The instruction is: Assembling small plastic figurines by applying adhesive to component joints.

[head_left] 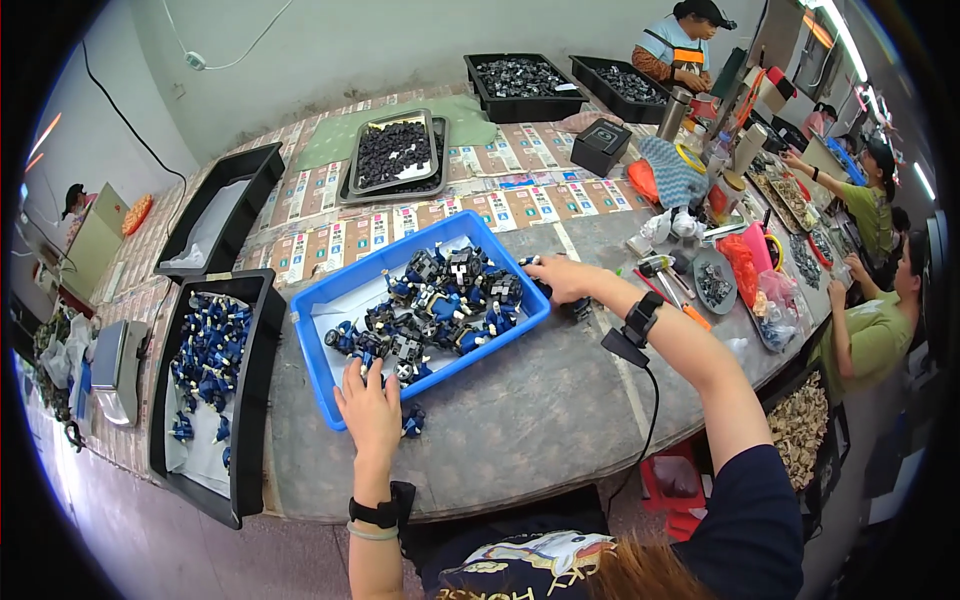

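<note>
A blue plastic bin (322, 383) stands tilted on the table before me, lined with white sheet. Heaped in it are small toy figures (440, 305) in dark blue, black and grey with pale tips. My left hand (368, 410) reaches over the bin's near rim, fingers apart, fingertips at the figures. One more small blue figure (413, 420) lies on the table beside that hand, outside the bin. At the bin's right end, my right hand (562, 278) has its fingers curled down around a small dark piece, mostly hidden beneath them.
Left of the bin, a black tray (258, 400) holds blue figures; another black tray (262, 185) lies behind it. A metal tray (428, 118) of black parts sits at the back. A scale (118, 370) stands far left. Tools and bags crowd the right, where co-workers sit.
</note>
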### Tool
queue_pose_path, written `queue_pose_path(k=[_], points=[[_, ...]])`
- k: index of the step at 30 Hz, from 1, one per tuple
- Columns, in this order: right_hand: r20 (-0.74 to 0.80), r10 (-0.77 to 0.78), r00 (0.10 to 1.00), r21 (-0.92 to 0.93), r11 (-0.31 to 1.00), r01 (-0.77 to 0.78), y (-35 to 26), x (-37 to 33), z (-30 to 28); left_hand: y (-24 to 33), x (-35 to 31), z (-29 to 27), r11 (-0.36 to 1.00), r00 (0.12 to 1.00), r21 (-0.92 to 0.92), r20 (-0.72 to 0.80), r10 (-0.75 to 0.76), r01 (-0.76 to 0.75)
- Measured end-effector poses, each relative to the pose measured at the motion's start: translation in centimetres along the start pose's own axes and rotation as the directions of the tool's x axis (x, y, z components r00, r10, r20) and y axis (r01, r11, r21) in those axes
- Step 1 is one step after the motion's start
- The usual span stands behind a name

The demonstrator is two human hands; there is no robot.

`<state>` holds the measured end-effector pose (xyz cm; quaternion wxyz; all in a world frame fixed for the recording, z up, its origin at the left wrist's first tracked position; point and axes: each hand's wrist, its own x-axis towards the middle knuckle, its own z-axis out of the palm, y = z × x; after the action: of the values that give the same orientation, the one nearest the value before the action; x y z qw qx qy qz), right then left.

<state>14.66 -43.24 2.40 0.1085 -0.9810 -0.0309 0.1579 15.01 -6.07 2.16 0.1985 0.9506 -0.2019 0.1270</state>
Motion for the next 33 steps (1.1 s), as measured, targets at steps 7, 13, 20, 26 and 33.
queue_pose_path(k=[7,13,20,26,33], points=[[-0.114,-0.036,0.993,0.303,0.950,0.069,3.5,-0.7,-1.6,0.1,-0.2,0.1,1.000,1.000,0.019,0.000,-0.001,0.001],[0.061,0.169,0.984,0.690,0.705,-0.164,1.3,-3.8,-4.5,-0.1,-0.2,0.1,1.000,1.000,0.021,0.005,-0.005,0.005],[-0.077,0.070,0.995,0.899,0.436,0.039,-0.9,-5.5,-7.3,2.2,-0.5,-3.0,0.890,0.986,-0.455,-0.133,-0.102,0.030],[-0.183,-0.205,0.961,0.549,0.790,0.273,-10.2,-3.5,-7.3,7.0,-0.1,-2.8,0.017,0.867,-0.871,0.492,0.076,0.492],[-0.343,-0.284,0.895,0.332,0.855,0.398,-16.7,-3.1,-5.5,8.0,2.2,-1.4,-0.239,0.809,-0.795,0.584,-0.058,0.557]])
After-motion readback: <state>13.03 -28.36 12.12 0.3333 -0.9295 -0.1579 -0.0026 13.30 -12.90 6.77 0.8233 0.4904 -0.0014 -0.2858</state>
